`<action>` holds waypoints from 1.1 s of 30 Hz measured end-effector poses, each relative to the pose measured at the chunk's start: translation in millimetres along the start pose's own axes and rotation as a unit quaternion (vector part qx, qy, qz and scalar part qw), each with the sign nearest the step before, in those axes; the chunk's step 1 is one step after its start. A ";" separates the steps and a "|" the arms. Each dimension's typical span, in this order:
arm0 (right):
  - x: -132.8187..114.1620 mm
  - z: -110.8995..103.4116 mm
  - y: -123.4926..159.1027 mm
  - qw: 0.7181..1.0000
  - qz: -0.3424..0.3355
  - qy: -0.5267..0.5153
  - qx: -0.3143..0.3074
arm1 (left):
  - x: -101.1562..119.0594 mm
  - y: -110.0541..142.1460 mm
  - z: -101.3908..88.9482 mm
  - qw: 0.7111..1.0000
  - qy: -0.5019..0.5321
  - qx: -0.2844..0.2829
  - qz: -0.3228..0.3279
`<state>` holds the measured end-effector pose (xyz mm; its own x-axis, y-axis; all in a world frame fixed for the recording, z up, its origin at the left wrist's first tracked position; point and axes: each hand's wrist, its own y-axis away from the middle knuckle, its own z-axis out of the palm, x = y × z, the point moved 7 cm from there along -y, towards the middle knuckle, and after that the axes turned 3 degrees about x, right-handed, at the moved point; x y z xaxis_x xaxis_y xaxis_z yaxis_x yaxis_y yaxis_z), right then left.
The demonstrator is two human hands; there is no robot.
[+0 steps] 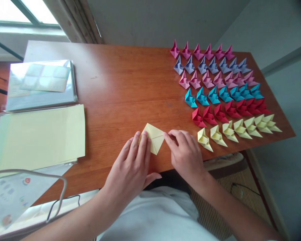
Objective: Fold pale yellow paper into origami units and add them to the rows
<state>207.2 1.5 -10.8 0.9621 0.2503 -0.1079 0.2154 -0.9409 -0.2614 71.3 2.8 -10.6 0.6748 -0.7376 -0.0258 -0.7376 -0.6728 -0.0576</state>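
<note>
Wooden table (pixel 110 87) stands against a grey wall (pixel 150 23), with a curtain (pixel 77 20) and window (pixel 40 10) at upper left. Person sits at the near edge, pale clothing (pixel 150 214) showing below. Small folded yellow paper (pixel 157 138) lies flat on the table near that edge, between the hands, corner up, with crease or flap lines across its face. Left hand (pixel 131 160) spread palm-down, fingers straight and close together, thumb out to the side; fingertips press the paper's left part and hide that corner, no grip. Right hand (pixel 187 150) mostly curled, thumb and index drawn together at the paper's right corner, apparently pinching it. Progress: at right, six rows of folded pieces that look finished, back to front: magenta (pixel 198 53), lavender (pixel 202 66), pink (pixel 207 79), teal (pixel 214 96), red (pixel 221 113), pale yellow (pixel 230 131). Back row counts six, the others about seven each. Nearest yellow piece sits just beside the right hand. Paper in hand lacks their raised points, so judged part-folded, shaping left to do; number of folds remaining can't be told. At left: large pale yellow sheets (pixel 40 134), a clear plastic packet (pixel 12 100) beyond them, a printed sheet (pixel 15 190) partly underneath, and a grey cable (pixel 40 171) crossing in front.
</note>
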 end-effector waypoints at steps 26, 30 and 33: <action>14.1 -2.5 -18.8 0.989 0.039 -0.136 0.039 | -48.6 10.9 -15.0 0.953 0.197 0.158 -0.164; 16.0 -0.4 -25.8 0.986 0.053 -0.153 0.030 | -51.9 -22.6 -11.9 0.952 0.203 0.147 -0.175; 16.7 1.3 -27.5 0.986 0.061 -0.152 0.027 | -47.9 -42.8 -1.7 0.966 0.190 0.088 -0.152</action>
<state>217.1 31.8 -6.6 0.8837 0.1997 -0.4232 0.0834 -0.9571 -0.2775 70.5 66.8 -5.3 0.7768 -0.4988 0.3845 -0.4695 -0.8655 -0.1744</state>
